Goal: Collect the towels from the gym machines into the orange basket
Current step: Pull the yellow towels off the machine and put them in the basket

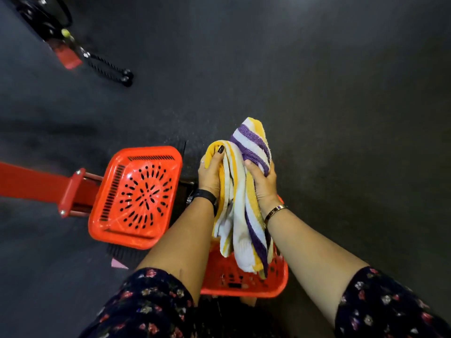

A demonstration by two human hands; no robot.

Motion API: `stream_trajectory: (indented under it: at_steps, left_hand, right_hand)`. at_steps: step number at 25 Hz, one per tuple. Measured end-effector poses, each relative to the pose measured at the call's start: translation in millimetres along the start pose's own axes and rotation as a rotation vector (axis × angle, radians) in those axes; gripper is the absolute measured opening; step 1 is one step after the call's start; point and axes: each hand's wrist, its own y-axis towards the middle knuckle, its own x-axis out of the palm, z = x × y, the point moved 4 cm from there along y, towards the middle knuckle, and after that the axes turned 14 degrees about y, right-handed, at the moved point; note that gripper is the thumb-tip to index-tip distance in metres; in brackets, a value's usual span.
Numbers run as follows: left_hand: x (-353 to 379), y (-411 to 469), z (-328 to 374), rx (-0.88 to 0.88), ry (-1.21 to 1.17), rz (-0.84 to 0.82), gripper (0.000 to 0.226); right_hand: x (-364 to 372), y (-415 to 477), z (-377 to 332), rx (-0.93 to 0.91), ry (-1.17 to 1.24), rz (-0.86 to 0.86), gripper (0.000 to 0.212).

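Observation:
A yellow, white and purple striped towel [240,191] is bunched between both my hands. My left hand [210,172] grips its yellow edge and my right hand [264,181] clasps the purple-striped side. The towel's loose end hangs down into an orange basket [246,281] that sits on the floor right below my forearms. A second orange basket [136,198] stands to the left with nothing visible inside it; its perforated bottom shows.
A red machine frame bar [36,184] runs in from the left and ends against the left basket. A cable attachment with black rope handles [107,67] and a red part lies at the upper left. Dark rubber floor [317,81] spreads ahead and right.

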Motion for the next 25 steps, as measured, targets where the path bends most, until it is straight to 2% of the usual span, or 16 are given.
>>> stream_trajectory:
  at_steps: [3,4,6,11,14,21,23,25]
  left_hand:
    - [2,24,-47,-0.053,-0.035,0.012,0.04]
    - [2,29,-63,-0.077,-0.049,0.013,0.04]
    - [2,37,-96,-0.126,-0.034,0.003,0.05]
    - [1,46,-175,-0.245,0.028,0.025,0.049]
    - [0,48,-220,-0.329,0.06,0.072,0.067]
    - [-4,84,-289,-0.379,0.143,0.082,0.043]
    - [-5,94,-307,-0.375,0.241,0.078,0.055]
    - [-6,93,-319,-0.434,0.335,0.039,0.079]
  right_hand:
    - [-19,16,38,0.035,-0.008,0.017,0.063]
    - [-27,19,53,0.045,-0.011,0.02,0.064]
    - [-44,25,81,0.069,-0.032,0.038,0.065]
    - [-87,36,148,0.139,-0.12,0.069,0.063]
    - [-111,41,185,0.166,-0.149,0.089,0.065]
    - [-141,62,255,0.294,-0.218,0.06,0.066]
    - [-144,67,270,0.381,-0.311,0.049,0.073]
    - [-145,70,279,0.468,-0.404,0.014,0.082]
